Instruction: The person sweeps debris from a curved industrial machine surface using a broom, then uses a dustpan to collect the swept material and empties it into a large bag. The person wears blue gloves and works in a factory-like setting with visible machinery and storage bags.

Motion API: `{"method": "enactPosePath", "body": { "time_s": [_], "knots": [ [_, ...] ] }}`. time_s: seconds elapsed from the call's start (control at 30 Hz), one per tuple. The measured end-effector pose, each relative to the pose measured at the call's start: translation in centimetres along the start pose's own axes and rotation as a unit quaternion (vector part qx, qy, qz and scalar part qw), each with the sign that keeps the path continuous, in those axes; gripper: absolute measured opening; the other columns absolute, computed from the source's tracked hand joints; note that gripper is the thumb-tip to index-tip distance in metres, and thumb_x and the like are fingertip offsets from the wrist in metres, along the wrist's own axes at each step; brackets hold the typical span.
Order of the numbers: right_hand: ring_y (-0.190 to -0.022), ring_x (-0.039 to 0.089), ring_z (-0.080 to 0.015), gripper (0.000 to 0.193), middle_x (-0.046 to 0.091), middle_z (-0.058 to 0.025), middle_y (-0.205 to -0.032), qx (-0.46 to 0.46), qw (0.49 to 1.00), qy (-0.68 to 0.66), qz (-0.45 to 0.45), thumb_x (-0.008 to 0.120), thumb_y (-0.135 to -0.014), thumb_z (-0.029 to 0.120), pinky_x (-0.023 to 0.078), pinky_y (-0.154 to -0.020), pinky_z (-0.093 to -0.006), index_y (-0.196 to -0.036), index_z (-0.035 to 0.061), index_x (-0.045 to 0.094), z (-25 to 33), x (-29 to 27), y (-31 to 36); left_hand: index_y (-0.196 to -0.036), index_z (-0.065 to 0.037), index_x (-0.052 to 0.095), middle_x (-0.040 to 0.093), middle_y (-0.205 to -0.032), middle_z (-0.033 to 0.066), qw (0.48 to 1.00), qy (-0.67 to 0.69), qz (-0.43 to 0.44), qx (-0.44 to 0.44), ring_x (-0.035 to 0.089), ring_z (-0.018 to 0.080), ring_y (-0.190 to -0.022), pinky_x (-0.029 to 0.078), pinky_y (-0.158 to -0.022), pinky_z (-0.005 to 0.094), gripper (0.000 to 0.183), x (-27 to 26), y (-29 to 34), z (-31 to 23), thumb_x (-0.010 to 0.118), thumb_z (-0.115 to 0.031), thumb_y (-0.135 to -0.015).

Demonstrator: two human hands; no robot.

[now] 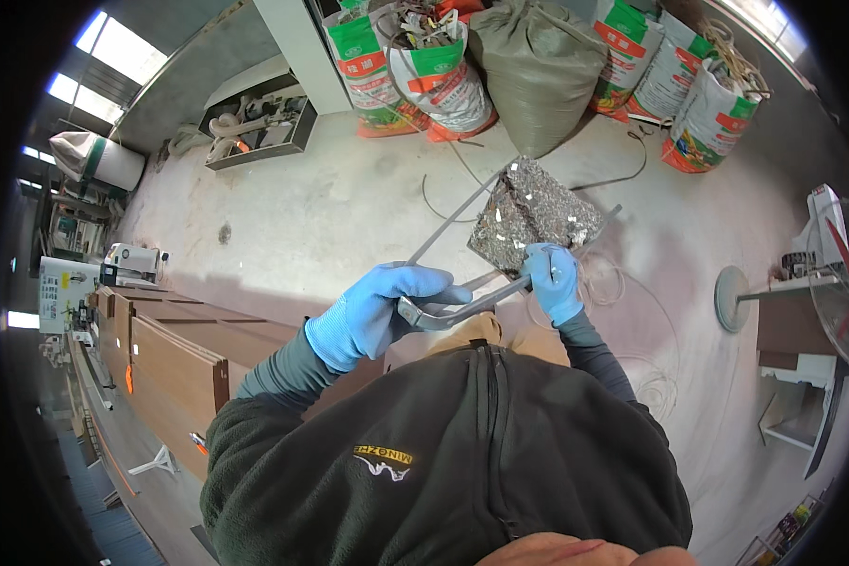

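A long grey strip [489,299], thin and flexible in look, is bent in front of my body. My left hand [373,307], in a blue glove, is closed around it near the bend; one length runs from there up and away to the right. My right hand [554,281], also gloved in blue, grips the other length, whose end points out to the far right. Just beyond my hands lies a square, dark speckled mass [538,212] with scattered white bits. Whether it is a filled container or a flat piece I cannot tell.
Several white, green and orange sacks [453,85] stand at the back around a large olive sack [538,71]. An open box of parts [264,123] is at the far left. Brown panels [179,377] lie stacked at left. A fan [844,283] stands right; loose cords [602,283] lie on the floor.
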State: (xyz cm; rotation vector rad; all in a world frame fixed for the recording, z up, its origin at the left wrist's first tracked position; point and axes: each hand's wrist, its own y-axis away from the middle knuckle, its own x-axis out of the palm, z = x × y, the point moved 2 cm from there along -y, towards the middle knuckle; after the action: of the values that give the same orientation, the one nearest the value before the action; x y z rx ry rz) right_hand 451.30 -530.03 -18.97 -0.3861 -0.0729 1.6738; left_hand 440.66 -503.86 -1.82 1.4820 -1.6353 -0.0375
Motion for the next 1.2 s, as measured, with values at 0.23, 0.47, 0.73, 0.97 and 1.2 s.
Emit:
{"method": "enactPosePath", "body": {
  "time_s": [0.23,0.47,0.73,0.97,1.2],
  "knots": [
    [-0.077,0.069,-0.0295,0.019,0.073,-0.0144,-0.084,-0.152,0.984,0.068,0.058,0.06,-0.094,0.008,0.055,-0.075,-0.0383,-0.09,0.0011,0.076,0.2,2.2,-18.1,-0.124,0.01,0.066,0.07,-0.125,0.0298,0.998,0.0,-0.036,0.053,0.07,0.0394,-0.116,0.055,-0.106,0.0474,0.035,-1.9,-7.2,-11.7,0.059,-0.016,-0.101],
    [-0.089,0.073,-0.0267,0.018,0.078,-0.014,-0.097,-0.099,0.994,0.022,-0.032,0.063,-0.095,0.008,0.056,-0.087,-0.0362,-0.101,-0.0011,0.077,-7.3,-1.4,-39.5,-0.117,0.009,0.068,0.069,-0.124,0.0318,0.989,0.057,-0.106,0.091,0.069,0.0423,-0.117,0.053,-0.109,0.055,0.028,-2.0,-14.8,-21.8,0.06,-0.011,-0.099],
    [-0.111,0.067,-0.0406,0.057,0.072,-0.0199,-0.12,-0.366,0.903,0.113,0.197,0.07,-0.09,0.051,0.051,-0.102,-0.0499,-0.122,0.0038,0.071,-8.6,3.3,-57.4,-0.124,0.01,0.064,0.067,-0.129,0.0333,0.966,0.114,-0.17,0.158,0.068,0.0436,-0.12,0.053,-0.108,0.0518,0.034,3.0,-25.0,-33.5,0.059,-0.013,-0.099],
    [-0.087,0.067,-0.0347,0.053,0.069,-0.011,-0.09,-0.451,0.835,0.047,0.311,0.078,-0.076,0.057,0.053,-0.08,-0.0456,-0.104,0.0123,0.071,-7.9,11.2,-71.5,-0.13,0.009,0.062,0.066,-0.132,0.0321,0.957,0.097,-0.188,0.197,0.067,0.0396,-0.123,0.055,-0.107,0.0466,0.038,4.4,-30.6,-43.1,0.058,-0.016,-0.1],
    [-0.076,0.066,-0.0327,0.038,0.067,-0.0067,-0.082,-0.451,0.827,0.107,0.319,0.086,-0.068,0.042,0.051,-0.07,-0.0435,-0.088,0.0152,0.069,-12.0,16.0,-82.4,-0.134,0.007,0.061,0.064,-0.135,0.0326,0.965,0.023,-0.139,0.22,0.065,0.0406,-0.126,0.055,-0.108,0.0454,0.041,-0.5,-37.4,-53.1,0.056,-0.02,-0.102]
  ]
}}
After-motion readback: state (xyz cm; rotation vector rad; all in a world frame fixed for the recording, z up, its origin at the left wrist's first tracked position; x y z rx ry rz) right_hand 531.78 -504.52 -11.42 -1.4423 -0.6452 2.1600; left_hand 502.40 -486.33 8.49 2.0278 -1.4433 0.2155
